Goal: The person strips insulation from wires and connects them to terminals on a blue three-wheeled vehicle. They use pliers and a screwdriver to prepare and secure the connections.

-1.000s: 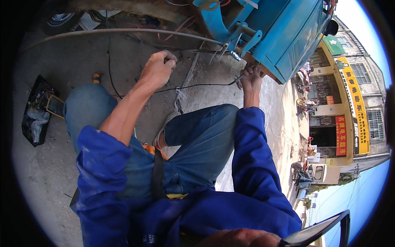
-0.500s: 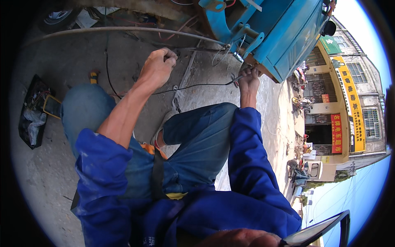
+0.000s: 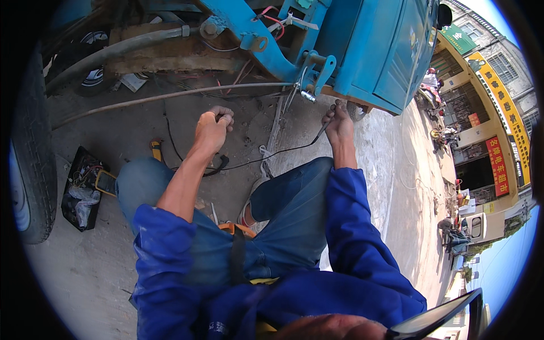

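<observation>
My right hand (image 3: 340, 126) is closed in a pinch around the dark end of a thin black cable (image 3: 266, 161), just below the lower edge of a blue vehicle panel (image 3: 371, 54). From there the cable sags left across my knees and passes behind my left forearm. Over the ground, under a long thin rod (image 3: 170, 97), my left hand (image 3: 213, 129) is closed with its fingers curled together. Whatever it may hold is hidden. A shiny metal cable fitting (image 3: 307, 96) hangs at the blue bracket (image 3: 324, 69), above and between my hands.
At left, a black tray (image 3: 72, 211) holds wires and a clear bag, with a yellow-framed device (image 3: 106, 182) against its edge. A yellow-and-black tool (image 3: 156, 149) lies beside my knee. A large tyre (image 3: 41, 175) stands far left. Shopfronts (image 3: 481, 113) line the right.
The view has shifted, bringing in more of the vehicle's underside and the tyre. My right hand has turned and drawn slightly away from the panel edge, still with the cable. My left hand remains closed.
</observation>
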`<state>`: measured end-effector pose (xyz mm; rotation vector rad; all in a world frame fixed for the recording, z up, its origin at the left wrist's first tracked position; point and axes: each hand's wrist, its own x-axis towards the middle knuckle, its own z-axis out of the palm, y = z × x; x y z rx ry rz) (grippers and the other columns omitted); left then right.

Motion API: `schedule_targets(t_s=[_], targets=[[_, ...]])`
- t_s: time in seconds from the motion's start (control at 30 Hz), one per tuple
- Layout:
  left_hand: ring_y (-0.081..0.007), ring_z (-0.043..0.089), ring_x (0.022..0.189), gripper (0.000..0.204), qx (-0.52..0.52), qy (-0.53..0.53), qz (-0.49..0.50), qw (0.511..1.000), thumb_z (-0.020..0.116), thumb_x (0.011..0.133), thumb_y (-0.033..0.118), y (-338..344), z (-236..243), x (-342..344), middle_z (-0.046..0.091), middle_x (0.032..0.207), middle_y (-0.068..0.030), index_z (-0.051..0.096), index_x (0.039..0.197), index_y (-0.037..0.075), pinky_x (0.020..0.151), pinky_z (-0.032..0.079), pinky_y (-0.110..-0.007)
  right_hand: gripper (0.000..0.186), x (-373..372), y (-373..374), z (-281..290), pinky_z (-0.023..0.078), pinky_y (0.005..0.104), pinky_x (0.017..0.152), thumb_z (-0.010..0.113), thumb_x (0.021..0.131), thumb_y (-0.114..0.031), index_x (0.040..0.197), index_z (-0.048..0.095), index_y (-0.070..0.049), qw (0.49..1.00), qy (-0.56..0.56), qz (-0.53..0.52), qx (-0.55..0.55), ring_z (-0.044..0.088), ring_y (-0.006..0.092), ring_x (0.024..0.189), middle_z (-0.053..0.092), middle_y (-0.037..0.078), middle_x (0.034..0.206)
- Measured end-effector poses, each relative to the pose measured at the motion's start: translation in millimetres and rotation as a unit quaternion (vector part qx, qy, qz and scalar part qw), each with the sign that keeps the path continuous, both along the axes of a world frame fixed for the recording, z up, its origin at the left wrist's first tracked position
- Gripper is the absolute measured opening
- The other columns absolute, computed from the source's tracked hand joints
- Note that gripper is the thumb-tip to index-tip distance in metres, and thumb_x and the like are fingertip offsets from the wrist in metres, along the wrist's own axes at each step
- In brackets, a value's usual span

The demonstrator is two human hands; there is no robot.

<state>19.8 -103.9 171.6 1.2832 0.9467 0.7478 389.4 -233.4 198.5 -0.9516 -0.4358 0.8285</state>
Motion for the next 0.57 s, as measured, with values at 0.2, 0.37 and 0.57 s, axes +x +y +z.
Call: schedule_targets(t_s=[0.2,0.37,0.57], targets=[[-0.0112,0.064,0.082,0.018,-0.007,0.017,0.003,1.000,0.056,0.104,0.009,1.0,-5.8,0.3,0.070,0.097,-0.0049,0.069,0.114,0.001,0.072,0.050,-0.029,0.016,-55.7,-1.9,10.0,0.045,0.0323,0.070,0.058,0.106,-0.014,0.119,0.062,-0.006,0.997,-0.066,0.031,-0.023,0.056,0.0152,0.081,0.060,0.003,0.098],[-0.0120,0.064,0.082,0.020,-0.022,0.034,0.006,0.999,0.057,0.104,0.011,-1.2,-5.1,-2.2,0.071,0.097,-0.0055,0.069,0.116,0.000,0.072,0.050,-0.029,0.019,-89.0,-2.4,14.6,0.046,0.0319,0.067,0.061,0.104,-0.011,0.120,0.064,-0.002,0.993,-0.098,0.072,0.002,0.058,0.0162,0.079,0.064,0.006,0.099],[-0.0119,0.064,0.083,0.020,-0.026,0.054,0.013,0.998,0.059,0.103,0.011,3.8,-6.6,-10.3,0.070,0.096,-0.0051,0.070,0.116,0.002,0.072,0.051,-0.030,0.022,-107.4,4.3,9.5,0.046,0.0316,0.064,0.065,0.102,-0.012,0.119,0.063,0.002,0.991,-0.074,0.102,0.036,0.060,0.0164,0.075,0.065,0.008,0.102]])
